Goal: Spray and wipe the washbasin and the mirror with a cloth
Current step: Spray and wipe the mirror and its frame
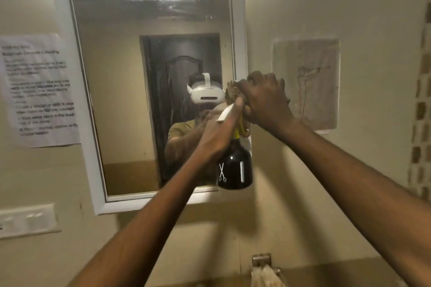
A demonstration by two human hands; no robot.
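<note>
A white-framed mirror (121,91) hangs on the wall ahead. My left hand (218,130) grips the neck of a black spray bottle (234,170) with a white trigger, raised near the mirror's lower right corner. My right hand (263,98) is closed around a bunched brownish cloth (233,91), pressed against the bottle's spray head. Both hands touch each other. The washbasin is not in view.
A printed paper notice (37,91) is stuck to the wall left of the mirror, a white switch plate (28,220) below it. Another paper sheet (307,81) hangs to the right. A metal holder (262,261) sits at the bottom. Patterned tiles (419,109) run down the right edge.
</note>
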